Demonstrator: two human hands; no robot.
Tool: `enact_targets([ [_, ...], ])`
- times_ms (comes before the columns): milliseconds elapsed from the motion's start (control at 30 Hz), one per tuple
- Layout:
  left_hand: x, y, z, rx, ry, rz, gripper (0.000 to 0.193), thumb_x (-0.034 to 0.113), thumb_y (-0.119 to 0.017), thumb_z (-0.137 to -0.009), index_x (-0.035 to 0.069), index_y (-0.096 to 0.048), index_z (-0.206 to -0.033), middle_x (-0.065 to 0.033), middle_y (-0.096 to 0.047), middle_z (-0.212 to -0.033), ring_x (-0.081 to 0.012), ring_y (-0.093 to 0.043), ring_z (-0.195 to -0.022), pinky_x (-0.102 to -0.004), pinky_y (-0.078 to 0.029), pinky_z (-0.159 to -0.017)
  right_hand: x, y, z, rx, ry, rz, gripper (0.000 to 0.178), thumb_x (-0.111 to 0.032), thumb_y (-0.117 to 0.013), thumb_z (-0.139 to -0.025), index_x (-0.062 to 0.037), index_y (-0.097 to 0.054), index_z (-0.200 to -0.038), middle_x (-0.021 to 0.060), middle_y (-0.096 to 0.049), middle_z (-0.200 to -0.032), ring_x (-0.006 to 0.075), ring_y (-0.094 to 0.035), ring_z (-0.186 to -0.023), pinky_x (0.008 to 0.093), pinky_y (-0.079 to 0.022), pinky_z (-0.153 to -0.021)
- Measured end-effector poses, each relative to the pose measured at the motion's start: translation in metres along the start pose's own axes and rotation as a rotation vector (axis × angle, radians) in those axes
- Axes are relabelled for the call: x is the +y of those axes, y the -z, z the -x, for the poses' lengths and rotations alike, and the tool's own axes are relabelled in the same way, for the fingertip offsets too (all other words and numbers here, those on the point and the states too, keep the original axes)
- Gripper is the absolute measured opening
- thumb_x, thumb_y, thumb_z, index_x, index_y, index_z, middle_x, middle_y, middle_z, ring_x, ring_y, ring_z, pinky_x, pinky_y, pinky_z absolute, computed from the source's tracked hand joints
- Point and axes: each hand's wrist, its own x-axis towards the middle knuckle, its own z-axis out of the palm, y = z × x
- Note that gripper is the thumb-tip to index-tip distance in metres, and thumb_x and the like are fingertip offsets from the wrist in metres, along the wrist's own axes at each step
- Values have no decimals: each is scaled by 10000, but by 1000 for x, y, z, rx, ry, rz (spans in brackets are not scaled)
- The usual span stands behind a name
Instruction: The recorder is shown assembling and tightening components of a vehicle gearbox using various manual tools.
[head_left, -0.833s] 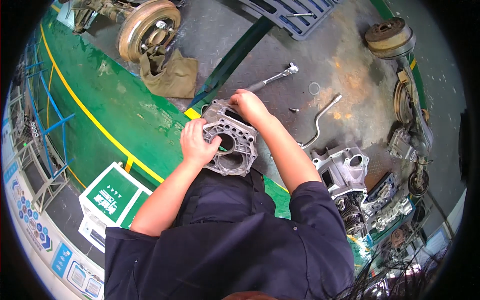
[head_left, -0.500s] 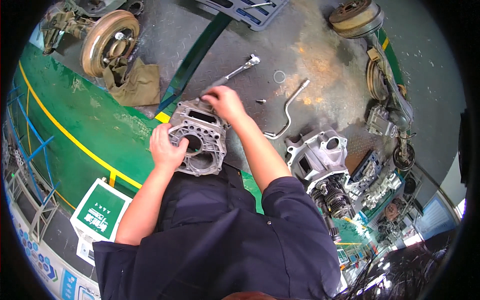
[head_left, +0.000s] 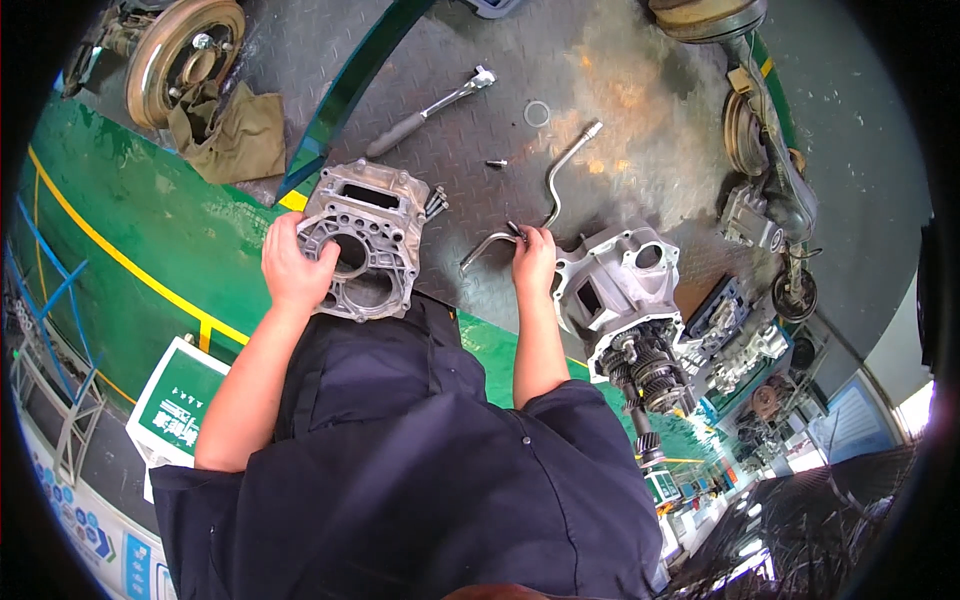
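My left hand (head_left: 298, 268) grips the left edge of a grey cast gearbox housing (head_left: 405, 243), thumb at the rim of its round bore. The housing lies in front of my lap. To the right, my right hand (head_left: 533, 262) has its fingers closed on a small dark bolt-like piece (head_left: 515, 230), partly hidden by the fingertips. It is right beside a bent metal tube (head_left: 553, 185), and I cannot tell whether the fingers touch the tube. Several bolts (head_left: 437, 203) lie against the housing's right side. Beyond the housing lies a ratchet wrench (head_left: 425, 114).
A second gearbox case (head_left: 622, 268) with exposed gears (head_left: 655, 370) stands close to my right hand. A thin ring (head_left: 537, 113) and a small bolt (head_left: 497, 163) lie on the metal plate. Rusty brake drums (head_left: 185, 65) and a brown cloth (head_left: 235, 137) sit far left.
My right hand has left the housing's far edge and moved right and nearer, to the bent tube. The ratchet handle and loose bolts are uncovered. My left hand stays on the housing; the view has shifted.
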Motion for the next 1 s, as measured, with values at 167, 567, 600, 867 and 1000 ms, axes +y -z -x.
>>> enact_targets([
  [167, 0, 1, 2, -15, 30, 12, 470, 199, -742, -677, 14, -558, -1067, -173, -615, -1013, -377, -591, -990, -449, -470, -876, 4, -4, -18, -68, -1, -29, 133, -99, -710, -796, -13, -685, -894, 168, -628, -879, 347, -629, -851, 429, -512, -766],
  [567, -1, 0, -2, -31, 61, -2, 485, 218, -731, -672, 19, -567, -1082, -161, -619, -1029, -372, -594, -999, -451, -473, -872, -91, -11, -46, -60, 186, -78, 464, -137, -779, -752, -52, -588, -1166, 179, -562, -1098, 364, -578, -1036, 424, -495, -884],
  [600, 0, 0, -3, -17, 51, 8, 485, 221, -732, -670, 18, -569, -1078, -162, -619, -1024, -373, -595, -991, -451, -475, -867, -98, -11, -46, -117, 220, -75, 527, -122, -779, -746, -67, -566, -1224, 182, -547, -1132, 366, -570, -1050, 428, -489, -898],
  [867, -2, 3, 1, -33, 50, 20, 482, 225, -738, -660, 22, -579, -1067, -160, -624, -1006, -362, -605, -973, -443, -479, -863, -113, -24, -54, -298, 698, 92, 668, -159, -813, -678, -132, -534, -1285, 142, -505, -1289, 342, -471, -1218, 478, -408, -1014],
  [1000, -1, 3, 2, -31, 65, 21, 481, 225, -741, -659, 26, -581, -1068, -156, -628, -1012, -355, -607, -979, -438, -481, -866, -109, -31, -55, -364, 681, 126, 559, -204, -788, -724, -93, -548, -1217, 144, -535, -1238, 334, -505, -1168, 454, -441, -979],
])
